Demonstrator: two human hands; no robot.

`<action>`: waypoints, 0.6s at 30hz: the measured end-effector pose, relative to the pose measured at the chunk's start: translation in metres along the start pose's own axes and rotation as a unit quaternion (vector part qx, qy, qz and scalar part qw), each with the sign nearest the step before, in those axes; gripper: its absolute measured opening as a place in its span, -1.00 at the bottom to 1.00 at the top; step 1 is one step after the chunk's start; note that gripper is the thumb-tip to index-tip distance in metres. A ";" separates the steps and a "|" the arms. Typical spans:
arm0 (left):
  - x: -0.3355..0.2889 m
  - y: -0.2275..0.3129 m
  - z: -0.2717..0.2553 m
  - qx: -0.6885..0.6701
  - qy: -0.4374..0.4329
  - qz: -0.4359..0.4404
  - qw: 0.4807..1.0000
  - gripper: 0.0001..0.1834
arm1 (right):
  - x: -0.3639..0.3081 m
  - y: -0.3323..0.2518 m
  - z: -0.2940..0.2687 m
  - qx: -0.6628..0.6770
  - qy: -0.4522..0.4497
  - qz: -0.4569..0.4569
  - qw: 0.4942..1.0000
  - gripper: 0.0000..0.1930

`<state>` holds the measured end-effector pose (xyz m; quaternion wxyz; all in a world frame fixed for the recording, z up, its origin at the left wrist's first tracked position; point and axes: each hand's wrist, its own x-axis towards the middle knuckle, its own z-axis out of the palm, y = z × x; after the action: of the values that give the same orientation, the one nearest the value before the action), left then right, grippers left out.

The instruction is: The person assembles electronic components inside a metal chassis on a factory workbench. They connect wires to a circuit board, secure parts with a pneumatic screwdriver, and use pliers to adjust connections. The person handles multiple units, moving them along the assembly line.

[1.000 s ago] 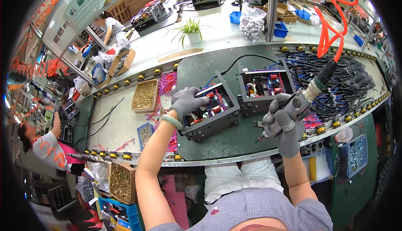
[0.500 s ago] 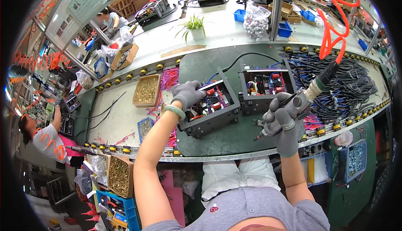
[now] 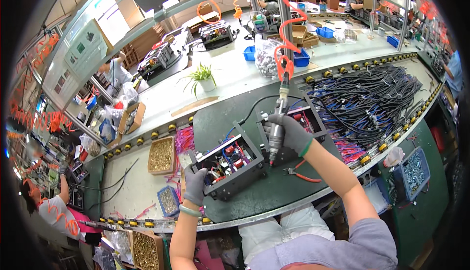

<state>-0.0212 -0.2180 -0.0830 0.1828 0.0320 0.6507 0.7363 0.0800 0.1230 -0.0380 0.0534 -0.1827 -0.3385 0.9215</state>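
A black open metal box point(image 3: 230, 165) with red, blue and white wiring inside lies tilted on the green mat point(image 3: 274, 191). My left hand point(image 3: 196, 184), in a grey glove, grips its near left corner. My right hand point(image 3: 289, 133), also gloved, holds a pneumatic screwdriver point(image 3: 278, 123) upright, with the tip pointing down at the gap between this box and a second black box point(image 3: 306, 123) behind it. An orange coiled hose point(image 3: 289, 40) runs up from the tool.
Red-handled pliers point(image 3: 298, 173) lie on the mat right of the near box. A heap of black cables point(image 3: 372, 99) fills the right side. Trays of brass screws point(image 3: 161, 155) and a small blue bin point(image 3: 169, 200) sit left. Other people work at the far left and back.
The view shifted. My right hand brought the screwdriver from low on the right to upright over the boxes. My left hand slid from the box's top to its near left corner.
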 end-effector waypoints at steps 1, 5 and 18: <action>0.013 -0.001 -0.001 -0.006 0.006 -0.004 1.000 -0.38 | 0.016 0.004 -0.006 -0.022 -0.004 -0.015 1.000 -0.75; 0.047 0.018 -0.002 0.048 0.037 0.080 0.995 -0.25 | 0.032 0.013 -0.011 -0.035 0.036 -0.063 0.997 -0.73; 0.088 -0.005 -0.077 -0.044 0.429 0.165 0.887 -0.23 | 0.064 0.031 0.011 -0.201 -0.004 -0.247 0.948 -0.70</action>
<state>-0.1239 -0.2635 -0.1161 -0.2370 -0.1880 0.6181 0.7256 0.0170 0.1069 -0.0689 0.2402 -0.0962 -0.5510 0.7934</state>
